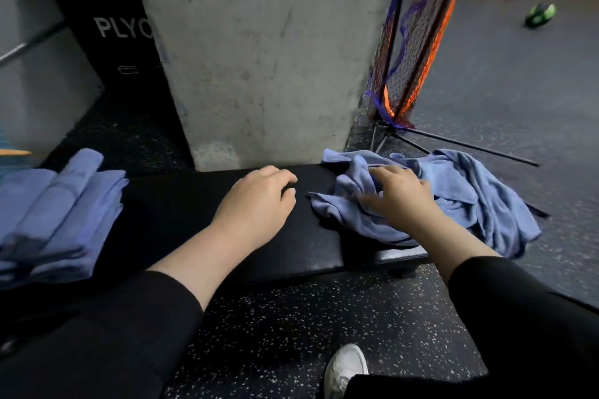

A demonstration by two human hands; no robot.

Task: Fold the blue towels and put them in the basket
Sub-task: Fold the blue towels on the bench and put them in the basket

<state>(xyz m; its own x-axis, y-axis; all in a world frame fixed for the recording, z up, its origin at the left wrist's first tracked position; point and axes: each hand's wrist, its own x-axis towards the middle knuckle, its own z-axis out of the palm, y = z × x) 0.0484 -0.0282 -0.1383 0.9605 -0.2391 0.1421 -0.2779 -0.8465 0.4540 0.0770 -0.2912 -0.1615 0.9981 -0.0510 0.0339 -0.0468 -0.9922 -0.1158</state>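
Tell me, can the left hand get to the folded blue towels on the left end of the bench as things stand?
Probably yes. The left hand rests on the bare black bench, and only bare bench surface shows between it and the folded towels.

Bare black bench [181,223] between folded stack [55,214] and crumpled towels [470,191]; concrete pillar [259,52] behind.

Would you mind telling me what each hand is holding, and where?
The right hand rests on the crumpled blue towels; whether it has a grip is unclear. The left hand holds nothing.
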